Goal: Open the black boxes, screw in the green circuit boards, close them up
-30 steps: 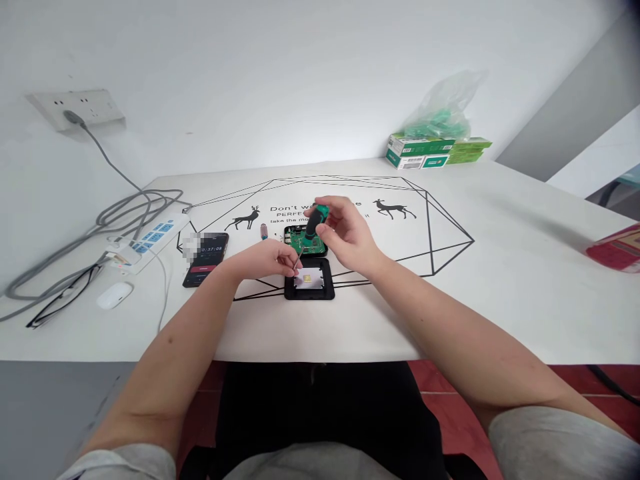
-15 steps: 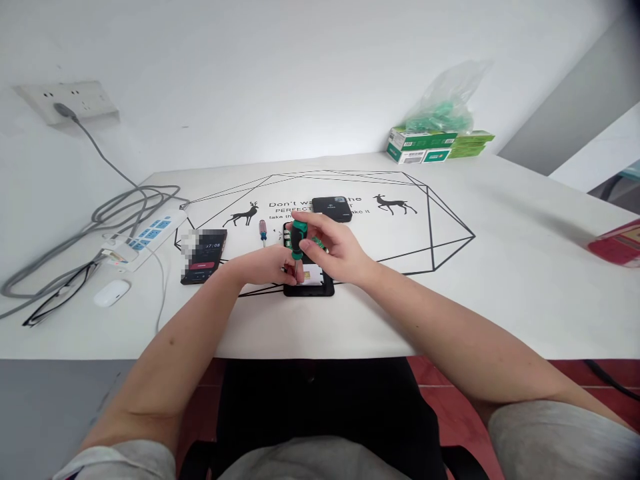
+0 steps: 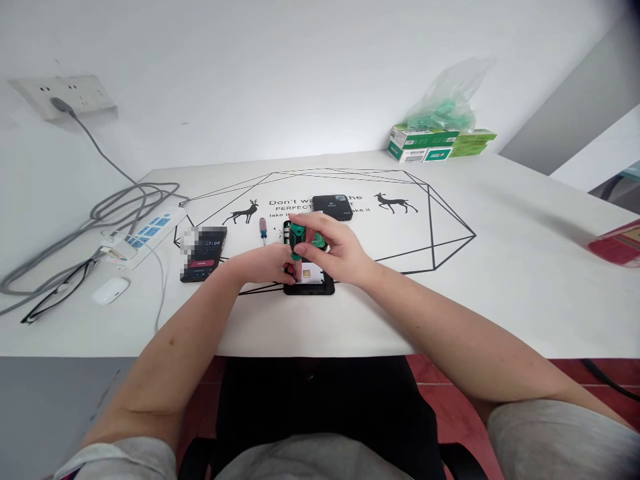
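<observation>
My right hand (image 3: 340,250) grips a green-and-black screwdriver (image 3: 298,233), held upright with its shaft pointing down. Below it lies an open black plastic case half (image 3: 325,289) with a silver-white plate (image 3: 314,275) inside, a small gold square on the plate. My left hand (image 3: 267,265) has its fingers closed around the lower shaft, over the left side of the case; what they pinch is hidden. Behind the case, partly covered by my right hand, is a green circuit board (image 3: 320,240) in a black housing.
A second screwdriver (image 3: 263,230) lies left of the board, and a black box (image 3: 333,207) behind my right hand. Further left are a phone (image 3: 204,255), a power strip (image 3: 150,235), glasses (image 3: 57,293) and a white mouse (image 3: 111,291). Green boxes (image 3: 423,143) stand by the wall.
My right hand has brought the screwdriver down and left from above the circuit board to over the case half, standing it upright. The black box behind has come into view. My left hand has barely moved.
</observation>
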Tool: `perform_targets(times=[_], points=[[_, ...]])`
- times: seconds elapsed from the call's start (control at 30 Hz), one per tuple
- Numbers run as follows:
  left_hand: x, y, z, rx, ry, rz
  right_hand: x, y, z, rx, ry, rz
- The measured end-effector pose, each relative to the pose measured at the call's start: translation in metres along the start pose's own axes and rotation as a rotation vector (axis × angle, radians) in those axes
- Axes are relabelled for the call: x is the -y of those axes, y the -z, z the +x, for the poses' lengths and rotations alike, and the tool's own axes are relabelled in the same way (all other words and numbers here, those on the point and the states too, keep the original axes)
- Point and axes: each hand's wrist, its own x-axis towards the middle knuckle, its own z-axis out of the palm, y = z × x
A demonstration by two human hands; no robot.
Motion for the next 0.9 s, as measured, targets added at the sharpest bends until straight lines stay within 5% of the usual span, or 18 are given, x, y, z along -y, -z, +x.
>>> perform_targets(times=[0.37,0.6,0.9], points=[[-0.001,0.000,0.000,0.010,0.050,-0.031,0.002,0.000,-0.002,0.026,0.016,0.009],[-0.005,0.000,-0.003,0.007,0.070,-0.021,0.004,-0.002,-0.007,0.078,-0.100,0.082],[0.005,-0.001,0.002,0.031,0.028,-0.072,0.000,-0.002,0.000,0.006,0.042,0.013]])
